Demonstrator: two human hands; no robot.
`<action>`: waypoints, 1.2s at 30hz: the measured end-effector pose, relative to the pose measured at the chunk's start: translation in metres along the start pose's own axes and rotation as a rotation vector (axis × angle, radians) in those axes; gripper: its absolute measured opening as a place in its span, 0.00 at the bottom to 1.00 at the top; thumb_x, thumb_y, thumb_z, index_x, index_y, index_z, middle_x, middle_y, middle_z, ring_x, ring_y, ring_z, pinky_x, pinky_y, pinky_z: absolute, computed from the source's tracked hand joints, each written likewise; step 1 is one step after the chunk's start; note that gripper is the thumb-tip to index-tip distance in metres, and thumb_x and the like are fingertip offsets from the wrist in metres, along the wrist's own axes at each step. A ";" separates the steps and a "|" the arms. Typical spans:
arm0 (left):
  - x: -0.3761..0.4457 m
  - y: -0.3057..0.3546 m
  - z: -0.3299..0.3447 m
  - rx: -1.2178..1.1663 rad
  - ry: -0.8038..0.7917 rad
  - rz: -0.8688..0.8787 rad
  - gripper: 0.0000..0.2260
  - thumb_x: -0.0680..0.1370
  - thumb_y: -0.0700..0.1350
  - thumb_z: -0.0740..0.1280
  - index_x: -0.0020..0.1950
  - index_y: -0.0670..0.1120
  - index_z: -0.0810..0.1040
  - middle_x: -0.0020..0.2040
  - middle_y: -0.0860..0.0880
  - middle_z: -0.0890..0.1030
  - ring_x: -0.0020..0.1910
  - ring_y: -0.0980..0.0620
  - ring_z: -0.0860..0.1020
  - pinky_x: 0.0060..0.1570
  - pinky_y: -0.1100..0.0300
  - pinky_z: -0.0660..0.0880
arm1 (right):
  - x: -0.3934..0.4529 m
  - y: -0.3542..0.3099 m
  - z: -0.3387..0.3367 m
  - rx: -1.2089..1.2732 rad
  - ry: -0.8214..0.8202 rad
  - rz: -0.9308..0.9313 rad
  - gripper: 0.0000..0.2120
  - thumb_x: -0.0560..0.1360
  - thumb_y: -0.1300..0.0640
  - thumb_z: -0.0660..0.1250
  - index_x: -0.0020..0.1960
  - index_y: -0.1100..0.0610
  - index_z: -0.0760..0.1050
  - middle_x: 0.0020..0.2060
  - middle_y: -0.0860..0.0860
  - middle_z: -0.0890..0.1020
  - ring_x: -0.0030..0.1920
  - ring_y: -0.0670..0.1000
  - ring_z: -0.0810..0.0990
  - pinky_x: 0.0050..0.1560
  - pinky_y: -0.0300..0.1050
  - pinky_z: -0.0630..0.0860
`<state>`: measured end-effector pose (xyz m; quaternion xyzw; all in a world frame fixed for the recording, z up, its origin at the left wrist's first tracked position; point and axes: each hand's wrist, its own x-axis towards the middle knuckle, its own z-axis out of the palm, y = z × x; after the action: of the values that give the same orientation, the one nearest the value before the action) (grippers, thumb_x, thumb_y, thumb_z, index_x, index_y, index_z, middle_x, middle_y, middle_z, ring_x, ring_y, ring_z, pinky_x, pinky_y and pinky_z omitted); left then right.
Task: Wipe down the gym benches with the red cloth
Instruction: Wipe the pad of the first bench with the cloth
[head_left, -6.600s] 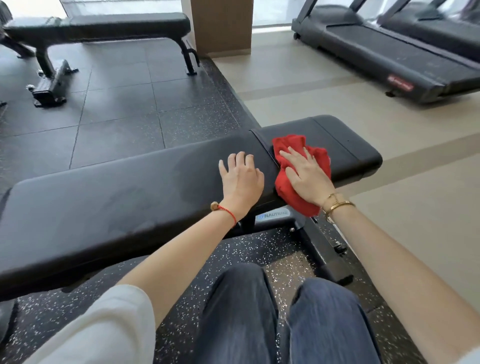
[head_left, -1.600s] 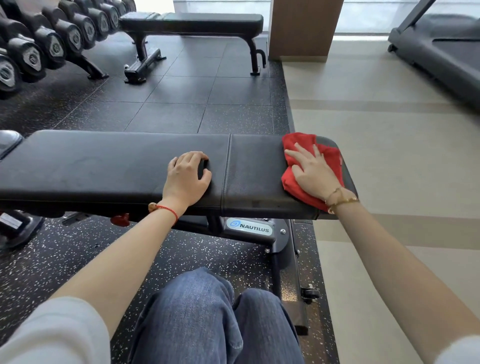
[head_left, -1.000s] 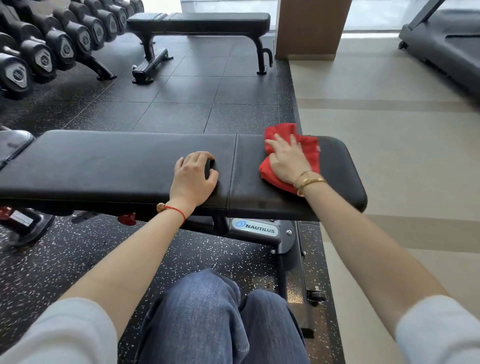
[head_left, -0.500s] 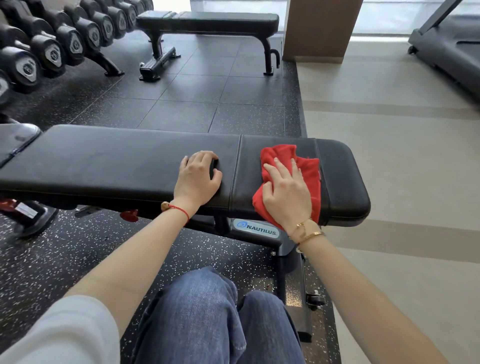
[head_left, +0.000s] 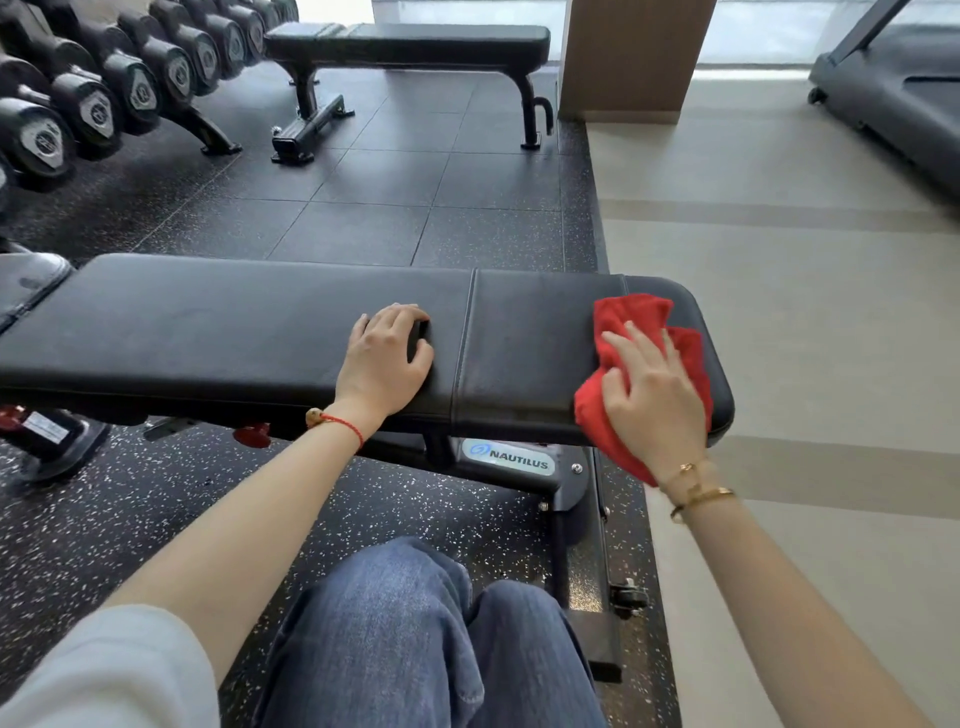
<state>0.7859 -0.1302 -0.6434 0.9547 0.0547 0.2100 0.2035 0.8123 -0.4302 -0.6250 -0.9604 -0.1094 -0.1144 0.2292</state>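
Below, NAUTILUS label (head_left: 511, 457); right hand (head_left: 652, 405), fingers straight, presses red cloth (head_left: 631, 317) on bench (head_left: 234, 332)

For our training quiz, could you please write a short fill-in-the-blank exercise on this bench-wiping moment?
1. The right hand presses a ____ cloth onto the near bench.
2. The left hand rests on the bench, holding ____.
3. The label under the bench reads ____.

Missing words: red; nothing; NAUTILUS
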 end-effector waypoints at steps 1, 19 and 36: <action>0.000 0.001 0.000 0.003 0.004 -0.002 0.13 0.77 0.45 0.62 0.61 0.48 0.74 0.64 0.49 0.77 0.67 0.49 0.72 0.74 0.44 0.59 | 0.008 0.007 -0.003 0.013 -0.014 0.033 0.22 0.77 0.55 0.58 0.70 0.47 0.70 0.74 0.48 0.67 0.76 0.58 0.59 0.76 0.51 0.56; -0.001 0.006 -0.002 0.031 0.009 -0.013 0.13 0.77 0.44 0.63 0.61 0.47 0.75 0.63 0.48 0.77 0.66 0.47 0.72 0.73 0.44 0.60 | 0.036 -0.065 0.030 0.077 -0.309 -0.408 0.24 0.78 0.57 0.58 0.73 0.50 0.66 0.76 0.49 0.62 0.78 0.57 0.52 0.78 0.53 0.47; 0.003 0.005 -0.002 0.067 0.031 -0.015 0.13 0.75 0.45 0.64 0.59 0.48 0.75 0.61 0.50 0.78 0.64 0.49 0.74 0.70 0.46 0.63 | 0.084 -0.114 0.067 0.047 -0.345 -0.335 0.25 0.79 0.56 0.55 0.76 0.51 0.61 0.77 0.50 0.58 0.78 0.61 0.48 0.77 0.56 0.44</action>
<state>0.7878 -0.1337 -0.6383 0.9572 0.0722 0.2212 0.1723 0.8734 -0.2864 -0.6131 -0.9285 -0.3074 0.0173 0.2074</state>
